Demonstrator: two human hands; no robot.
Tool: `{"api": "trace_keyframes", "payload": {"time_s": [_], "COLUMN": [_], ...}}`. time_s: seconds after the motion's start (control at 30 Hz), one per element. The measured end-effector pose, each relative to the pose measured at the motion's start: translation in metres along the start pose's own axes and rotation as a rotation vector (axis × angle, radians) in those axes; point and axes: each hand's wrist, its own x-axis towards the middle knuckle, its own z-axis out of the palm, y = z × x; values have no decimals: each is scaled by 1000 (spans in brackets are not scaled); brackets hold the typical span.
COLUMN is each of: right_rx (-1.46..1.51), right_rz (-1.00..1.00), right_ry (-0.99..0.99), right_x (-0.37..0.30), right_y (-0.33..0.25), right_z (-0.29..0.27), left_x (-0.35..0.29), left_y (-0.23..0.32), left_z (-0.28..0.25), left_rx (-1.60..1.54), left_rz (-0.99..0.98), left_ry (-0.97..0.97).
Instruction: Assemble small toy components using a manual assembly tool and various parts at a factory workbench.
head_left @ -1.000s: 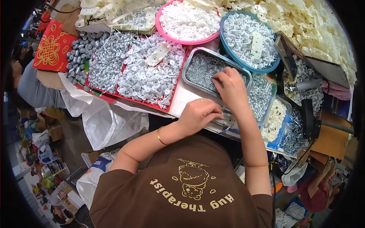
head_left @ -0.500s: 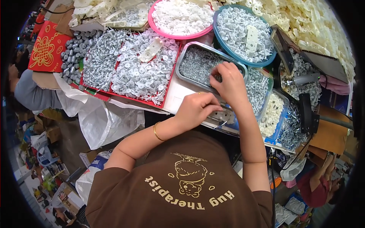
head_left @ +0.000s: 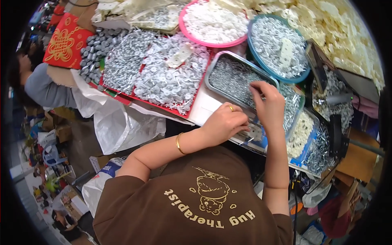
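Note:
A shallow metal tray [head_left: 207,78] holds many small silvery screws or pins [head_left: 237,73]. My right hand [head_left: 269,105] is over its near right part, thumb and fingers bent together; anything between the fingertips is too small to make out. Lower and to the left, my left hand [head_left: 227,123] has its fingers curled in, with a gold ring and a bracelet on that arm. Its fingertips are beside a pale plate with holes [head_left: 256,131] at the table's near edge. What the left fingers hold, if anything, is hidden.
Red boxes [head_left: 188,113] of white-headed fasteners and nails stand left. A pink basin [head_left: 182,25] and a teal basin [head_left: 252,49] hold white parts at the back. Blue-edged trays [head_left: 314,130] and a dark phone-like stand [head_left: 316,67] are right. A person's grey sleeve [head_left: 51,87] shows far left.
The whole view has shifted, so the table appears farther right and lower. My right fingers are slightly farther right over the tray. My left fingers are curled in more.

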Motion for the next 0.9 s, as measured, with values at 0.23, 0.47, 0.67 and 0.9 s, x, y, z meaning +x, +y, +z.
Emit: {"api": "trace_keyframes", "payload": {"time_s": [0.23,0.47,0.67,0.9], "right_rx": [10,47,-9,-49], "right_rz": [49,93,-29,0], "right_ry": [-16,21,103,67], "right_x": [-1,-2,-3,1], "right_y": [1,1,6,7], "right_z": [-4,3,2,1], "left_x": [28,99,95,63], "left_y": [-37,-212,-234,-155], "left_z": [-63,-230,-237,-199], "left_rx": [191,1338,1323,411], "left_rz": [-40,-605,-651,-394], "left_ry": [322,411,242,609]}}
